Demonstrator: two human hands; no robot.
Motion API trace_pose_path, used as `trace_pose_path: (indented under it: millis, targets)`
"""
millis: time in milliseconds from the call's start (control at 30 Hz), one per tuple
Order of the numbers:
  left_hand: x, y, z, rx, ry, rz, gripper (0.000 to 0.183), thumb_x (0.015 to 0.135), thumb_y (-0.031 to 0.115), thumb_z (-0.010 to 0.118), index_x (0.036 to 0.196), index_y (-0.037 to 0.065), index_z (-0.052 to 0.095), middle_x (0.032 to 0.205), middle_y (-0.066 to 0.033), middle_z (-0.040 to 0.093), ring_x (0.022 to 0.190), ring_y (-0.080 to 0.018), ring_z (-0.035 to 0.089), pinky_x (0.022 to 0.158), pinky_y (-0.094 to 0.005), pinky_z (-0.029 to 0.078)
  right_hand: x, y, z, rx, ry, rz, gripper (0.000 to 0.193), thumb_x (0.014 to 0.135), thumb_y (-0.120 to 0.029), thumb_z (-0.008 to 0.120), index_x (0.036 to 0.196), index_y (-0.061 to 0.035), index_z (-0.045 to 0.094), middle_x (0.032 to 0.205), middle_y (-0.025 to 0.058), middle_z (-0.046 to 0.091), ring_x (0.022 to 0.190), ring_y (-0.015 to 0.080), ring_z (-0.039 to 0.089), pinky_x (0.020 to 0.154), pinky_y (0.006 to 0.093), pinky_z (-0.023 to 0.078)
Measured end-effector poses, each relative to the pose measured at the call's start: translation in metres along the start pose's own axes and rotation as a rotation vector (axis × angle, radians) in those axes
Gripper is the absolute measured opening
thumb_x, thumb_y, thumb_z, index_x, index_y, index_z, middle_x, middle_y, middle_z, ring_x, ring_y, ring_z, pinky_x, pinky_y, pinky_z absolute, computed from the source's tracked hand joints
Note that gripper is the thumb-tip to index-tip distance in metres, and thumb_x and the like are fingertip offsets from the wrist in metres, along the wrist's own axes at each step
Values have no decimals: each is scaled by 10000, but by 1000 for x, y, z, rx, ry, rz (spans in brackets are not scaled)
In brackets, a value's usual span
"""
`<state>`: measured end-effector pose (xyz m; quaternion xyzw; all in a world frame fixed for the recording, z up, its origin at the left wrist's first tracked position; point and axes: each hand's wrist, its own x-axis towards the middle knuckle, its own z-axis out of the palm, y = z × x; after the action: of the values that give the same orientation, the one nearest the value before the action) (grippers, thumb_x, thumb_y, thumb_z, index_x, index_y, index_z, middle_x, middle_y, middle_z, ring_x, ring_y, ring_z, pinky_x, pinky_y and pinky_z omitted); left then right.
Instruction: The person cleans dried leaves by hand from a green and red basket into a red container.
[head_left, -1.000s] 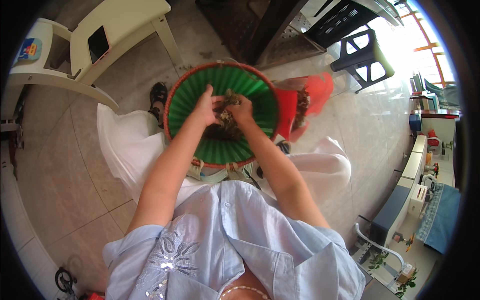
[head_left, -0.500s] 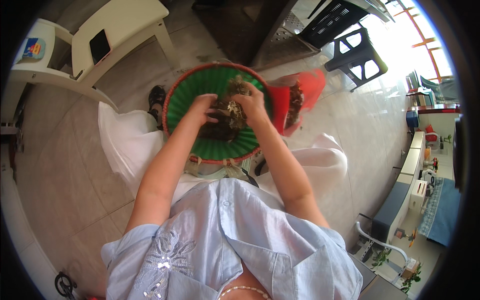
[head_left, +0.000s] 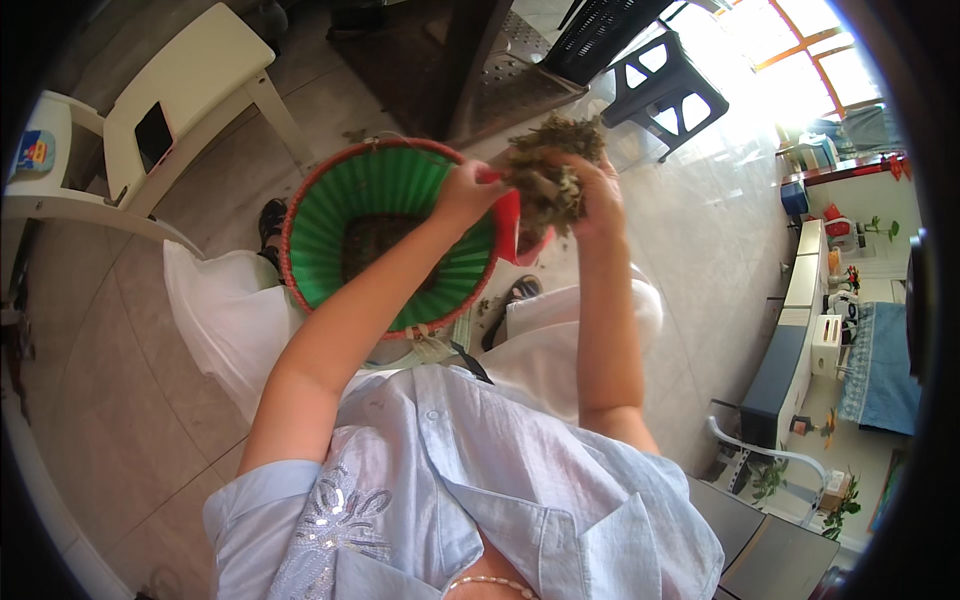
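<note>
Nearest is the blue shirt [head_left: 410, 470]. Beyond it, to the right of the basket [head_left: 290, 235], the right hand [head_left: 598, 205] grasps the clump [head_left: 545, 180] of dry, brownish-green plant matter, its fingers closed around it. At the basket's right rim, the left hand [head_left: 468, 200] pinches the edge of the red bag [head_left: 508, 232], just beside the clump. Left of the basket, farther off, the phone [head_left: 154, 137] lies on white furniture [head_left: 205, 70]. Well beyond the basket's right stands the dark stool [head_left: 660, 85].
</note>
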<state>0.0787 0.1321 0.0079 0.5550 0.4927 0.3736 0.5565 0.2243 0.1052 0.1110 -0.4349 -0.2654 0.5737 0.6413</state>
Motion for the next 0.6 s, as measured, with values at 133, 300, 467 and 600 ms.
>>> trace_pose_path:
  millis: [133, 300, 467, 600]
  targets:
    - [10, 10, 19, 384, 126, 67, 495, 667, 272, 722, 1046, -1, 559, 1019, -156, 594, 917, -248, 590, 811, -316, 453, 17, 2, -26, 63, 90, -1, 298, 720, 111, 573, 990, -10, 547, 879, 126, 627, 725, 236, 636, 640, 343, 558]
    - [19, 15, 26, 570, 205, 115, 292, 739, 278, 631, 887, 27, 603, 885, -214, 604, 819, -353, 594, 692, -408, 473, 41, 30, -56, 126, 194, -18, 251, 738, 97, 545, 965, -10, 537, 849, 115, 624, 712, 240, 628, 628, 355, 550]
    - [27, 8, 22, 539, 311, 180, 234, 776, 237, 571, 731, 13, 619, 748, -213, 609, 749, -388, 597, 640, -455, 474, 49, 46, -43, 27, 324, -118, 268, 707, 94, 579, 951, -10, 541, 824, 93, 617, 690, 207, 613, 607, 319, 516]
    - [28, 10, 19, 527, 317, 135, 235, 771, 250, 564, 736, 25, 625, 756, -205, 613, 749, -375, 601, 644, -448, 475, 47, 53, -44, -212, 356, -269, 340, 663, 59, 622, 990, -6, 556, 822, 93, 609, 707, 201, 600, 638, 305, 495]
